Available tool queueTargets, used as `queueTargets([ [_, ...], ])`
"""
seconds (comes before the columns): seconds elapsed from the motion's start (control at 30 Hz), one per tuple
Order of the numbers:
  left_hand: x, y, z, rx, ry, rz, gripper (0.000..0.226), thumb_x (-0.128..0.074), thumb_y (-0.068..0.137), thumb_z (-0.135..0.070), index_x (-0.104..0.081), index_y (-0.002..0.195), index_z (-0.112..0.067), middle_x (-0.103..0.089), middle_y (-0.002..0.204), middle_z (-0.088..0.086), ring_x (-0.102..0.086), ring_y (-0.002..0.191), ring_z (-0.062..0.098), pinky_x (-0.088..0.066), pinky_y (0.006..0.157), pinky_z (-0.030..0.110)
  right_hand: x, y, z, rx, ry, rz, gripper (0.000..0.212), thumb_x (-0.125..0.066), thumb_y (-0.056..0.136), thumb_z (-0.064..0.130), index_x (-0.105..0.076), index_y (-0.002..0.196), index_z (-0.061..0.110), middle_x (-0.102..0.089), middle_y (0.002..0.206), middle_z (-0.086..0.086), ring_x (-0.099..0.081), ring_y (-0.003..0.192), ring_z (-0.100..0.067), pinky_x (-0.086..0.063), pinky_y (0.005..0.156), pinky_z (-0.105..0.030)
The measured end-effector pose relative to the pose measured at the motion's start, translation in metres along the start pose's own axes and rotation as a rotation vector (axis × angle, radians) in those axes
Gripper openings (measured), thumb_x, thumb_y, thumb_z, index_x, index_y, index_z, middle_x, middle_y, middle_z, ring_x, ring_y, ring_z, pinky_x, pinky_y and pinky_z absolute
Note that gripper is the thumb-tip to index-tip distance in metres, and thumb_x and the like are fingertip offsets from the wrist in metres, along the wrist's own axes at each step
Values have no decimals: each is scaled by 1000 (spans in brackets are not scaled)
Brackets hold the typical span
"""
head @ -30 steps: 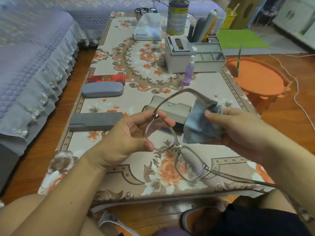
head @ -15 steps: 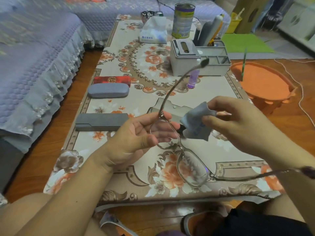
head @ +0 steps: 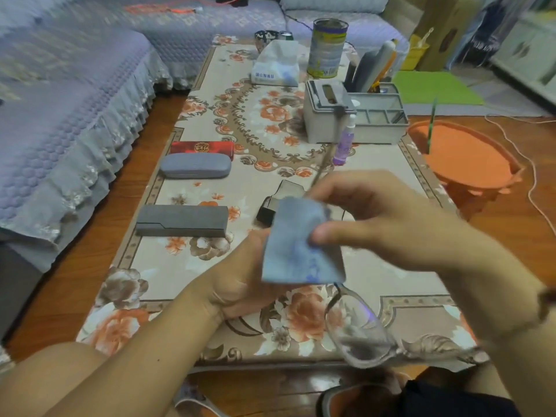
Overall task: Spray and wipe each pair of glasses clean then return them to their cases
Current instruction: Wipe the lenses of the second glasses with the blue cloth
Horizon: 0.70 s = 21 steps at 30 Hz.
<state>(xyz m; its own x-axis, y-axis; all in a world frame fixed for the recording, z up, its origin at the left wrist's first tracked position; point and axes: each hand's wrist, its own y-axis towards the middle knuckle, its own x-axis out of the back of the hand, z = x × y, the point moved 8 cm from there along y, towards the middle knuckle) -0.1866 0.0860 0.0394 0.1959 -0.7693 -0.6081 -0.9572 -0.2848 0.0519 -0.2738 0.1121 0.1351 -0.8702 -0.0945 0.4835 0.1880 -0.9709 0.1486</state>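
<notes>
Both hands are busy at frame centre: my left hand (head: pixel 240 284) holds the glasses (head: pixel 358 329) and my right hand (head: pixel 382 218) pinches the cloth (head: pixel 298 251) over one lens. Pressing hard could twist the thin frame — the free lens hangs unsupported. Behind, the open case (head: pixel 279 200) waits on the counter (head: pixel 186 266), with the spray bottle (head: pixel 344 142) beyond it.

We see a blue-grey cloth (head: pixel 301 245), a red case (head: pixel 202 148) beside a blue-grey case (head: pixel 195 169), and a dark grey case (head: pixel 182 220). The tablecloth (head: pixel 168 260) shows orange and brown flowers on cream; the spray bottle (head: pixel 343 145) is purple.
</notes>
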Motion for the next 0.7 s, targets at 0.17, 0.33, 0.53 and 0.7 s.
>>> queueTargets([
  [0.17,25,-4,-16,-73,92,-268,36,-80,82,-32,-74,113,-15,-73,116,10,-69,109,25,-56,94,38,25,-22,-26,-220,-76,-522,50,-79,69,58,-58,99,24,-61,98,9,-62,91,-12,-47,69,-18],
  [0.33,24,-11,-34,-166,450,-295,46,-75,72,1,-78,104,-31,-77,106,-6,-72,101,12,-58,84,27,-24,-36,-58,-570,389,16,47,-76,81,44,-67,111,8,-73,101,-6,-67,91,-18,-54,76,-28],
  [0.53,13,-13,-49,-240,838,-234,54,-84,74,-14,-69,122,-34,-60,108,-6,-59,105,27,-53,89,42,-35,-22,-40,-516,352,125,38,-75,86,30,-71,119,11,-75,111,-11,-70,95,-18,-54,77,-24],
  [0.7,10,-16,-39,-161,872,-129,55,-86,73,-13,-70,122,-32,-50,125,-13,-51,129,12,-46,104,29,-37,-12,-28,-458,200,166,27,-68,92,18,-73,116,8,-72,115,-15,-67,101,-13,-52,94,-29],
])
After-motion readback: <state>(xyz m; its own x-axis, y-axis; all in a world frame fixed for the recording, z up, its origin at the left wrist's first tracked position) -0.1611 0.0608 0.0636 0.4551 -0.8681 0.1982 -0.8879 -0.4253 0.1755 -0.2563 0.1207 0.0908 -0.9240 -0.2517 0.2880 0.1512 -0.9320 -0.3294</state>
